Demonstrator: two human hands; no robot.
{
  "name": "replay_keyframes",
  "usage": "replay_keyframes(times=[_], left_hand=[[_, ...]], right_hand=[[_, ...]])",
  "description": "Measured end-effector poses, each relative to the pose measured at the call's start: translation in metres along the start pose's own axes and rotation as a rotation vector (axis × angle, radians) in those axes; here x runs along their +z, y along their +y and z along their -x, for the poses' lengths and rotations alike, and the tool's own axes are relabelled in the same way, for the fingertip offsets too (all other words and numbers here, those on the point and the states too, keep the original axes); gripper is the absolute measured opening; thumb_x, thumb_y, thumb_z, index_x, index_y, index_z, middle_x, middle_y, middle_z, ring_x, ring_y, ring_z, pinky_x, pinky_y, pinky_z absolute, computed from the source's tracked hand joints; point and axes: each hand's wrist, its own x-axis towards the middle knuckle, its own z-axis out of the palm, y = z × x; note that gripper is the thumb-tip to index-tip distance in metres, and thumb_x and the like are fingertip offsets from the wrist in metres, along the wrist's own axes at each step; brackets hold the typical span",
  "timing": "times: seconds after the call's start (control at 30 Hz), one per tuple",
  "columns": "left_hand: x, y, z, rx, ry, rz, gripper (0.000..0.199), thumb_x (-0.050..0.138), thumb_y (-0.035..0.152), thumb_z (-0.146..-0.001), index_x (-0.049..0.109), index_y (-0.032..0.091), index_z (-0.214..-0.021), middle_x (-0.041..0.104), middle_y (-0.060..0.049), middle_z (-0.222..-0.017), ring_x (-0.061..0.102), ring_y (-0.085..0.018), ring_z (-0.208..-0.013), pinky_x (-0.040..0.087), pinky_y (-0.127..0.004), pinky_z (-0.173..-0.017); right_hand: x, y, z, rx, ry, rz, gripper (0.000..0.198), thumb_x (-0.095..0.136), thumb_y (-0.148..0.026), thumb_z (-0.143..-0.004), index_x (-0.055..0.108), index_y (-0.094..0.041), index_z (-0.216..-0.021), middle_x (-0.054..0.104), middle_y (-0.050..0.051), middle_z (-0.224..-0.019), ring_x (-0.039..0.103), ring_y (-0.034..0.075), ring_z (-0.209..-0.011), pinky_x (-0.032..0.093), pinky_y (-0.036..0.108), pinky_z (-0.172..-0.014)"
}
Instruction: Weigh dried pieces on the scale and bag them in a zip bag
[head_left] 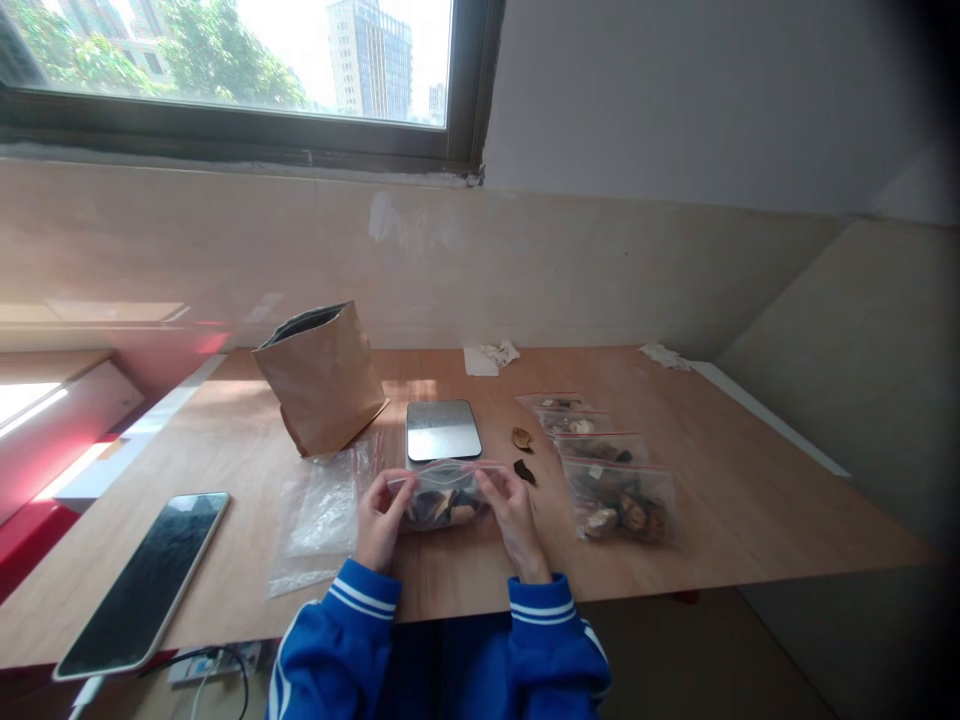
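Note:
A clear zip bag (447,508) with dark and tan dried pieces inside rests near the table's front edge, its mouth slightly parted. My left hand (381,515) pinches the left end of its top edge between thumb and fingers. At the opposite end, my right hand (514,512) grips the same edge. Just behind the bag lies a kitchen scale (443,430) with a shiny metal plate. Two loose dried pieces, one tan (521,438) and one dark (524,471), are on the wood to the right of the scale.
Several filled zip bags (626,505) overlap in a row at right. Flat clear bags (319,515) lie at left, before an upright brown paper bag (326,385). A phone (146,585) with a cable is at the left front edge. Crumpled tissue (500,353) sits by the wall.

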Motion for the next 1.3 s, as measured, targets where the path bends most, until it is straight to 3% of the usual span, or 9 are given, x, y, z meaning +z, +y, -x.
replay_keyframes(times=[0.2, 0.47, 0.67, 0.9, 1.03, 1.17, 1.3], left_hand=[[0.001, 0.001, 0.002, 0.020, 0.035, -0.030, 0.025, 0.069, 0.037, -0.074, 0.066, 0.015, -0.084, 0.068, -0.001, -0.075, 0.061, -0.012, -0.066, 0.046, -0.021, -0.061], [0.001, 0.000, 0.001, -0.008, 0.061, 0.000, 0.026, 0.068, 0.039, -0.075, 0.067, 0.015, -0.085, 0.070, -0.004, -0.078, 0.064, -0.014, -0.071, 0.050, -0.023, -0.065], [0.002, 0.005, 0.003, 0.025, -0.085, 0.034, 0.025, 0.066, 0.038, -0.077, 0.070, 0.015, -0.086, 0.070, -0.008, -0.094, 0.064, -0.020, -0.090, 0.051, -0.029, -0.080], [0.002, 0.004, 0.003, 0.076, -0.048, -0.049, 0.019, 0.070, 0.034, -0.074, 0.073, 0.016, -0.080, 0.070, -0.009, -0.091, 0.064, -0.020, -0.090, 0.051, -0.030, -0.083], [0.002, 0.003, 0.002, 0.056, -0.059, -0.055, 0.021, 0.070, 0.035, -0.074, 0.073, 0.016, -0.081, 0.071, -0.008, -0.091, 0.065, -0.020, -0.089, 0.052, -0.029, -0.081], [0.003, 0.003, 0.003, 0.035, -0.039, -0.103, 0.021, 0.071, 0.035, -0.073, 0.071, 0.015, -0.080, 0.070, -0.006, -0.084, 0.065, -0.017, -0.081, 0.051, -0.025, -0.074], [0.005, 0.006, 0.005, 0.017, -0.021, -0.085, 0.022, 0.071, 0.037, -0.071, 0.070, 0.015, -0.076, 0.069, -0.005, -0.079, 0.065, -0.017, -0.076, 0.051, -0.024, -0.069]], right_hand=[[-0.002, 0.007, 0.000, -0.001, 0.064, 0.020, 0.026, 0.068, -0.040, -0.076, 0.071, -0.018, -0.088, 0.071, 0.006, -0.091, 0.065, 0.021, -0.089, 0.054, 0.032, -0.076], [-0.002, 0.005, 0.000, -0.029, 0.065, 0.017, 0.023, 0.070, -0.039, -0.074, 0.072, -0.018, -0.085, 0.071, 0.005, -0.088, 0.064, 0.020, -0.086, 0.052, 0.033, -0.081], [0.001, -0.003, 0.004, 0.016, -0.083, -0.057, 0.028, 0.065, -0.042, -0.078, 0.071, -0.019, -0.092, 0.071, 0.007, -0.097, 0.065, 0.024, -0.091, 0.052, 0.035, -0.079], [0.003, -0.008, 0.005, -0.051, -0.168, 0.015, 0.029, 0.063, -0.043, -0.080, 0.072, -0.017, -0.090, 0.070, 0.010, -0.097, 0.064, 0.028, -0.094, 0.051, 0.040, -0.084], [0.004, -0.002, 0.003, -0.079, -0.097, 0.102, 0.022, 0.068, -0.040, -0.076, 0.072, -0.019, -0.081, 0.070, 0.005, -0.087, 0.064, 0.025, -0.085, 0.052, 0.037, -0.078], [0.006, 0.002, 0.002, -0.123, -0.014, 0.196, 0.020, 0.068, -0.037, -0.076, 0.071, -0.017, -0.077, 0.068, 0.006, -0.082, 0.063, 0.024, -0.082, 0.051, 0.035, -0.077], [0.006, 0.002, 0.003, -0.060, -0.005, 0.135, 0.023, 0.069, -0.039, -0.075, 0.070, -0.017, -0.079, 0.069, 0.007, -0.082, 0.064, 0.024, -0.081, 0.052, 0.034, -0.075]])
